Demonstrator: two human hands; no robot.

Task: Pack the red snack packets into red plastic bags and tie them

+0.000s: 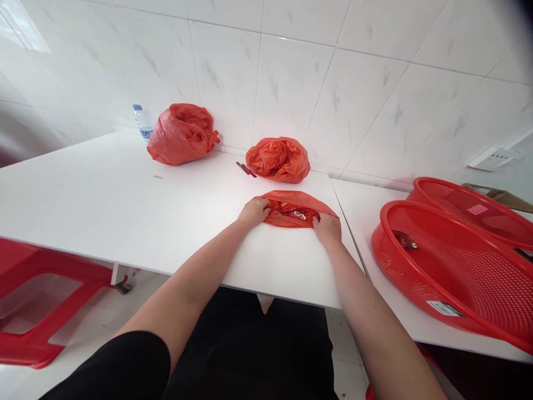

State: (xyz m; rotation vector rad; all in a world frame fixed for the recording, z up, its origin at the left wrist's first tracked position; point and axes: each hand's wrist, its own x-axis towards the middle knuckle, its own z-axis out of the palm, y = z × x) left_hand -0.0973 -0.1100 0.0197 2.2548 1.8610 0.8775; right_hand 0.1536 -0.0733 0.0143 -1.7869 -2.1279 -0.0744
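Observation:
A red plastic bag (pixel 291 195) lies on the white table in front of me, its mouth spread toward me. Inside it show shiny red packets (pixel 296 211), too small to name exactly. My left hand (pixel 254 212) grips the left edge of the bag's mouth with bent fingers. On the opposite edge, my right hand (pixel 328 228) has its thumb inside the rim and its fingers wrapped round the plastic. Just behind stands another red plastic bag (pixel 287 161), crumpled at the top. A small dark red item (pixel 246 170) lies beside that one.
At the back left, a full, knotted red bag (pixel 179 139) stands beside a water bottle (pixel 142 121). Two red plastic baskets (pixel 441 266) occupy the right table, the front one with a dark red packet (pixel 403 240) in it. A red stool (pixel 54 294) stands below left.

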